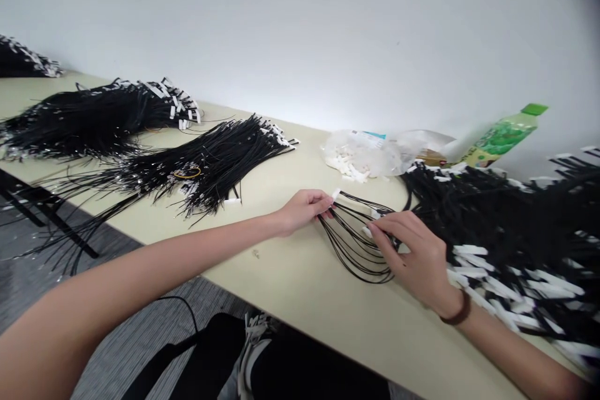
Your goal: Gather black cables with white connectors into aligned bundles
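My left hand (307, 209) pinches one end of a looped bundle of thin black wires (349, 250), beside a white connector (336, 194) that pokes out above the fingertips. At the other side of the loop, my right hand (412, 253) has thumb and fingers closed near the wires and a small white connector (367, 232). Another white piece (375, 214) shows just above those fingertips. The wires curve down between both hands over the table (290, 281). What the right fingers cover is partly hidden.
Large heaps of black wires with white connectors lie at right (487, 219) and left (220, 162), some hanging over the table edge. Behind the hands sit a clear bag of white connectors (354, 156) and a leaning green-capped bottle (504, 137) near the wall.
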A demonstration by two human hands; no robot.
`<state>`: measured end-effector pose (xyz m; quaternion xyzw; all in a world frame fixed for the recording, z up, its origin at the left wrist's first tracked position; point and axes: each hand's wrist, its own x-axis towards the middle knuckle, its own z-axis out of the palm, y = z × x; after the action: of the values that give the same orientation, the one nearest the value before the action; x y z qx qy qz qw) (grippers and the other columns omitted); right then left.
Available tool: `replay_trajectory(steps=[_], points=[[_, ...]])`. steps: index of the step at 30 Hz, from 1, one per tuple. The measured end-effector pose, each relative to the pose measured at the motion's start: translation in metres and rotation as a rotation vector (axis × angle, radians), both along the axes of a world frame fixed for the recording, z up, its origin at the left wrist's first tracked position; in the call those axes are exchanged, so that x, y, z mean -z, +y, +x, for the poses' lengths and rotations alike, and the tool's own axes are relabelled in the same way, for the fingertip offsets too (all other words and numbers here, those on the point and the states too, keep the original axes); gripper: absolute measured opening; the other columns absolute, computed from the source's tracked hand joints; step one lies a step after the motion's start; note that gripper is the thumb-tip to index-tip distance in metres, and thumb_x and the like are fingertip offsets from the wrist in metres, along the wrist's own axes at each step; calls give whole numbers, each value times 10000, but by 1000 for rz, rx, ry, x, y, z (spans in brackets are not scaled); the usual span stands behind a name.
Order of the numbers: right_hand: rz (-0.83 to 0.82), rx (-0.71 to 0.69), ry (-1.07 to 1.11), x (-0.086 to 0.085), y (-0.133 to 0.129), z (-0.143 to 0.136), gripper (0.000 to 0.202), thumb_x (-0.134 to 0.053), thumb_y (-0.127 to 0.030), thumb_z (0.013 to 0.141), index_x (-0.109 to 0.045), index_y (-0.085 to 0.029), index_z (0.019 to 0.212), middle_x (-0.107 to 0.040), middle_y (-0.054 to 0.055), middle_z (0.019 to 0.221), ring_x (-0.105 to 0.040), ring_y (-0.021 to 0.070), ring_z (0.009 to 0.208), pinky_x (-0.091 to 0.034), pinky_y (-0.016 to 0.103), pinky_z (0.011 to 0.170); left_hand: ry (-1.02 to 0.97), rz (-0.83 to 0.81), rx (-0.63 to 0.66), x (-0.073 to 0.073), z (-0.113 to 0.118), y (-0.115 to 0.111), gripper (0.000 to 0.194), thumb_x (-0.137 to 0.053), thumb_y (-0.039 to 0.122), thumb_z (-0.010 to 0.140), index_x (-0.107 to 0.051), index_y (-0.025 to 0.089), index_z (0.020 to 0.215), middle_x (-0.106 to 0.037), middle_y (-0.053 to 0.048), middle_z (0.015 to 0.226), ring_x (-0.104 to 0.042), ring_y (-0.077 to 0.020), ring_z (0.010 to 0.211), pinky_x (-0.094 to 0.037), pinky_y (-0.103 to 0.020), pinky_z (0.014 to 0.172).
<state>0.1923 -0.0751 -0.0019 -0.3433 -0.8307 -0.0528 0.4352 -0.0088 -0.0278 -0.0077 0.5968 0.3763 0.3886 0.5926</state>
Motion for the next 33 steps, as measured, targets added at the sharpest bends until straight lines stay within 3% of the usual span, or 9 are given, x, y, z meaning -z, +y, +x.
replay_trajectory(steps=[7, 13, 19, 23, 25, 28, 33], points=[[-3, 5, -15, 7, -3, 3, 81, -536, -114, 780, -567, -176, 822, -570, 37, 758, -498, 145, 719, -428, 289, 670, 6, 25, -11, 5, 0, 2, 317, -549, 443, 725, -562, 126, 711, -558, -10, 625, -466, -97, 583, -326, -233, 563], [-2, 39, -4, 9, -1, 4, 68, -507, -139, 804, -564, -169, 826, -562, 43, 775, -485, 150, 758, -420, 289, 690, 53, 70, -69, 0, -1, -4, 334, -546, 465, 713, -557, 132, 695, -564, -14, 629, -462, -106, 584, -312, -231, 551], [-22, 143, 59, -1, -3, 1, 177, -397, -191, 868, -564, -162, 922, -571, 67, 862, -480, 169, 825, -399, 315, 754, 80, 79, -55, -7, 2, 6, 354, -558, 486, 692, -570, 133, 701, -539, -4, 608, -450, -109, 585, -297, -226, 546], [-34, 248, 134, -17, 5, -7, 240, -354, -243, 884, -579, -162, 880, -581, 66, 846, -479, 178, 835, -371, 317, 785, 102, 107, 58, -10, 2, 24, 362, -577, 493, 674, -577, 132, 701, -529, 1, 597, -437, -103, 573, -270, -217, 527], [-94, 273, 197, -26, 14, -11, 259, -364, -279, 874, -592, -160, 850, -584, 65, 828, -484, 182, 822, -365, 312, 776, 93, 98, 95, -10, -3, 30, 363, -595, 489, 660, -580, 131, 715, -519, 7, 601, -426, -95, 564, -259, -210, 521], [-302, 196, 366, -34, 29, -16, 298, -392, -337, 849, -613, -153, 770, -591, 46, 744, -512, 164, 732, -375, 277, 701, 96, 59, 159, -10, -15, 28, 350, -608, 467, 661, -585, 124, 728, -523, 2, 637, -424, -89, 579, -253, -204, 525], [-445, 112, 489, -24, 39, -11, 401, -355, -425, 849, -617, -141, 742, -586, 32, 663, -529, 137, 623, -403, 244, 604, 71, 2, 132, -13, -32, 18, 310, -641, 422, 650, -572, 126, 712, -518, 5, 650, -444, -95, 614, -286, -210, 568]])
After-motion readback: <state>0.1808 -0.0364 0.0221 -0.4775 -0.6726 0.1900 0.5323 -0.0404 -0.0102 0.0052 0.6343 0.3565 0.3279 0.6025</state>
